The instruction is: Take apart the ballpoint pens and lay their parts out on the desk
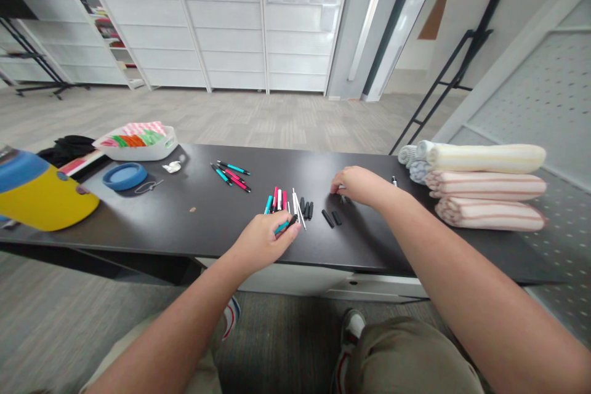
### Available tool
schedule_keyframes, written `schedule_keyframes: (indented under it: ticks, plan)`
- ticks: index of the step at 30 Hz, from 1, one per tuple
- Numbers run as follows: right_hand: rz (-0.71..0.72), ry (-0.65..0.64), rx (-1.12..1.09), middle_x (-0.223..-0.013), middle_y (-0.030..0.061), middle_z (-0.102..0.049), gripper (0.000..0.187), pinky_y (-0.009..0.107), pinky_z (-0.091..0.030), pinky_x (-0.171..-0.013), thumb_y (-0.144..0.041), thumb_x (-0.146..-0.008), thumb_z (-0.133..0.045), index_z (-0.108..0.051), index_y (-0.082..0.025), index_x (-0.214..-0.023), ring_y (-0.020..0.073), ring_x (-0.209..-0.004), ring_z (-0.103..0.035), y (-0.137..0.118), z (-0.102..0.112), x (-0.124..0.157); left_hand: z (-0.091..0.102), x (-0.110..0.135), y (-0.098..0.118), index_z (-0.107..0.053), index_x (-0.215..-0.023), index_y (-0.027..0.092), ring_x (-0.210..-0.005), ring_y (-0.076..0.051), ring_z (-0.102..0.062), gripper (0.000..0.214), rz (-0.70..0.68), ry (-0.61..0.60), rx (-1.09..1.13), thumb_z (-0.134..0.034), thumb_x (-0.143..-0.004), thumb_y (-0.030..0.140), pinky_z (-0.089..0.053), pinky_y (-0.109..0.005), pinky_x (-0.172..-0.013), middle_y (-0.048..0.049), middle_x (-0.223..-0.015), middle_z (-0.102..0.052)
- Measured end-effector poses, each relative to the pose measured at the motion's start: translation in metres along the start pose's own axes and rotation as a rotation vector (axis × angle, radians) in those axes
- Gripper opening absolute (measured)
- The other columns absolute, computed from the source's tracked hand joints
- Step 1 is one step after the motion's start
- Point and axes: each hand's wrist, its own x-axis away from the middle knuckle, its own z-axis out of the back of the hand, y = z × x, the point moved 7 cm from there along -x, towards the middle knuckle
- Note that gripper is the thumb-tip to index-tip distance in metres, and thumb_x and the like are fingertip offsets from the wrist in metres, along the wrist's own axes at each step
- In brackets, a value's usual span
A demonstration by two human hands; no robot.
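My left hand (265, 237) is closed around a teal pen barrel with a black end (286, 224), near the front edge of the dark table. Just beyond it lie teal, pink and white pen barrels (279, 199), side by side. Thin white refills (298, 206) rest to their right, followed by several short black pen parts (306, 208). Two more black pieces (332, 218) lie apart from these. My right hand (355, 184) reaches down to the tabletop, its fingertips bent together; small dark pieces (344, 199) show beneath it, and what it pinches is hidden.
Assembled teal and pink pens (232, 176) lie farther back. On the left are a blue ring (124, 176), a crumpled white piece (172, 167), a white basket (138, 151) and a yellow-blue visor (50, 197). Rolled towels (484, 188) are stacked at the right end of the table (217, 228).
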Motion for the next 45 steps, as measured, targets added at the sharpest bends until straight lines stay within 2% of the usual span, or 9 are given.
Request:
schedule_keyframes:
  ticks: [5, 8, 12, 15, 18, 31, 37, 41, 45]
  plan:
    - [0.028, 0.016, -0.001, -0.107, 0.0018, -0.082, 0.027, 0.031, -0.05, -0.096, -0.011, -0.086, -0.066, -0.083, -0.028, -0.097, 0.023, -0.106, -0.072, 0.004, -0.005, 0.005, 0.0, 0.0, 0.0, -0.049, -0.075, 0.02, -0.063, -0.013, -0.048, 0.039, 0.014, -0.011, 0.0, -0.049, -0.104, 0.046, -0.027, -0.028, -0.062, 0.0046, -0.067, -0.05]
    - [0.031, 0.038, -0.011, -0.11, 0.0026, -0.081, 0.027, 0.031, -0.05, -0.097, -0.014, -0.09, -0.063, -0.082, -0.027, -0.102, 0.0228, -0.107, -0.072, 0.01, -0.003, 0.013, 0.0, 0.0, 0.0, -0.05, -0.075, 0.02, -0.063, -0.013, -0.047, 0.039, 0.025, -0.018, 0.008, -0.049, -0.104, 0.046, -0.027, -0.027, -0.062, 0.0045, -0.068, -0.051]
    - [-0.005, 0.114, -0.036, -0.117, 0.0067, -0.079, 0.025, 0.034, -0.05, -0.098, -0.029, -0.095, -0.065, -0.078, -0.022, -0.115, 0.0259, -0.109, -0.071, 0.016, 0.002, 0.028, -0.001, 0.0, -0.001, -0.051, -0.076, 0.02, -0.063, -0.012, -0.047, 0.038, 0.027, -0.019, 0.012, -0.05, -0.104, 0.046, -0.028, -0.027, -0.063, 0.0048, -0.068, -0.05]
    - [-0.071, 0.152, -0.062, -0.116, 0.009, -0.078, 0.033, 0.035, -0.05, -0.096, -0.042, -0.092, -0.072, -0.076, -0.019, -0.116, 0.0278, -0.109, -0.07, 0.016, -0.002, 0.037, -0.002, 0.0, -0.003, -0.051, -0.076, 0.02, -0.064, -0.013, -0.048, 0.038, 0.019, -0.023, 0.006, -0.049, -0.105, 0.046, -0.028, -0.027, -0.063, 0.0045, -0.069, -0.051]
    - [-0.126, 0.142, -0.064, -0.113, 0.0093, -0.077, 0.037, 0.036, -0.05, -0.096, -0.045, -0.088, -0.076, -0.075, -0.019, -0.114, 0.0282, -0.108, -0.07, 0.013, -0.011, 0.039, -0.002, 0.0, -0.003, -0.049, -0.075, 0.02, -0.064, -0.013, -0.047, 0.039, 0.015, -0.021, -0.003, -0.049, -0.105, 0.046, -0.028, -0.027, -0.064, 0.0045, -0.069, -0.05]
    - [-0.174, 0.151, -0.11, -0.106, 0.0094, -0.079, 0.027, 0.031, -0.051, -0.087, -0.037, -0.091, -0.072, -0.075, -0.018, -0.109, 0.0252, -0.1, -0.073, 0.007, -0.013, 0.039, -0.001, -0.001, -0.001, -0.049, -0.075, 0.02, -0.065, -0.013, -0.047, 0.039, 0.01, -0.015, 0.009, -0.049, -0.104, 0.046, -0.029, -0.027, -0.064, 0.0041, -0.069, -0.051]
    - [-0.23, 0.195, -0.142, -0.105, 0.0093, -0.079, 0.03, 0.031, -0.051, -0.085, -0.039, -0.097, -0.065, -0.074, -0.016, -0.113, 0.0248, -0.098, -0.073, 0.011, -0.009, 0.045, -0.001, 0.0, -0.001, -0.047, -0.075, 0.02, -0.064, -0.013, -0.045, 0.04, 0.012, -0.018, 0.009, -0.049, -0.104, 0.046, -0.028, -0.027, -0.064, 0.0045, -0.068, -0.048]
    - [-0.296, 0.223, -0.143, -0.103, 0.0089, -0.08, 0.024, 0.031, -0.051, -0.085, -0.027, -0.098, -0.06, -0.075, -0.017, -0.114, 0.0237, -0.094, -0.074, 0.02, -0.004, 0.059, -0.002, 0.0, -0.002, -0.048, -0.075, 0.02, -0.064, -0.013, -0.045, 0.038, 0.023, -0.022, 0.013, -0.05, -0.104, 0.045, -0.027, -0.027, -0.063, 0.0046, -0.068, -0.049]
    - [-0.276, 0.191, -0.129, -0.103, 0.0066, -0.08, 0.026, 0.03, -0.05, -0.086, -0.017, -0.092, -0.061, -0.075, -0.018, -0.113, 0.0236, -0.096, -0.074, 0.02, -0.01, 0.067, -0.002, -0.001, -0.002, -0.05, -0.076, 0.02, -0.065, -0.013, -0.047, 0.038, 0.017, -0.026, 0.012, -0.048, -0.104, 0.046, -0.028, -0.028, -0.064, 0.004, -0.07, -0.051]
